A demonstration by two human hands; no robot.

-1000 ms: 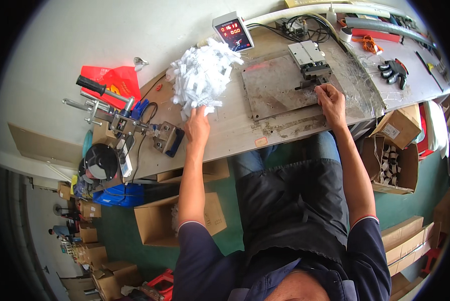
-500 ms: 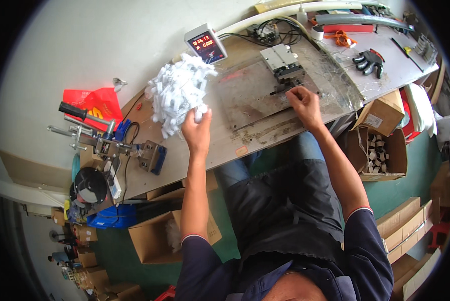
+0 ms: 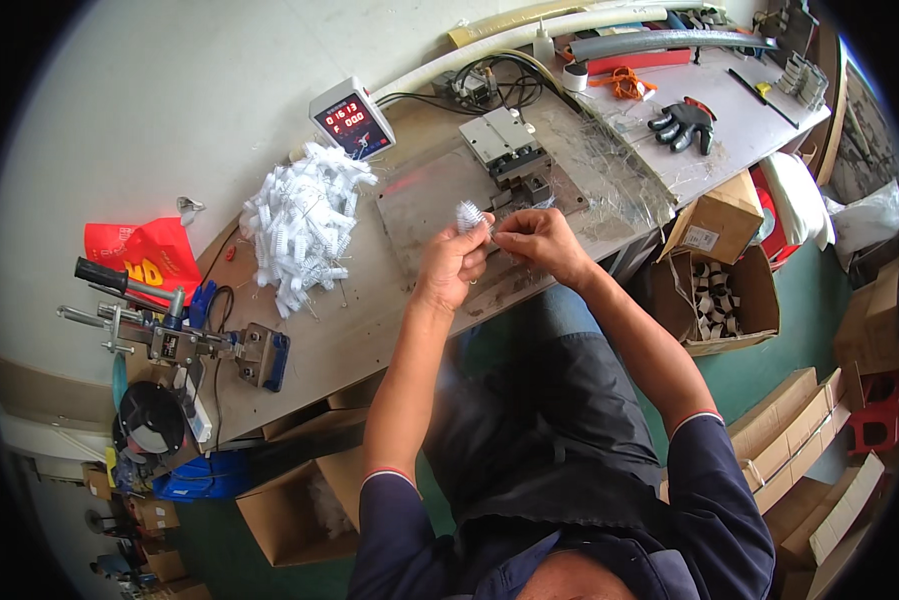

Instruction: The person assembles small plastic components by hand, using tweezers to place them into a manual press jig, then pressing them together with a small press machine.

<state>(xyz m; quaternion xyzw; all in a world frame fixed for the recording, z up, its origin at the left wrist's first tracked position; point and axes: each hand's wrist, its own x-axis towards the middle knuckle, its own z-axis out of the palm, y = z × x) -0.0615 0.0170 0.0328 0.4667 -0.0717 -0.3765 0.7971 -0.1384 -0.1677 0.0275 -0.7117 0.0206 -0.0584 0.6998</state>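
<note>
My left hand point(image 3: 453, 262) holds a small white ribbed plastic piece point(image 3: 469, 214) above the grey metal plate point(image 3: 419, 205) on the bench. My right hand point(image 3: 532, 240) is close beside it, fingertips pinched on the same piece or on a thin strand from it; which one I cannot tell. A heap of the same white pieces point(image 3: 302, 228) lies to the left on the bench. Just behind my hands stands a small grey metal machine point(image 3: 510, 147).
A grey counter box with red digits point(image 3: 351, 118) sits at the back. A tape tool point(image 3: 184, 338) lies at the left, near a red bag point(image 3: 145, 254). A black glove point(image 3: 680, 122) lies far right. Open cardboard boxes point(image 3: 714, 290) stand around the bench.
My left hand left the white heap with one piece and moved right. My right hand came off the plate. Both hands now meet in front of the machine.
</note>
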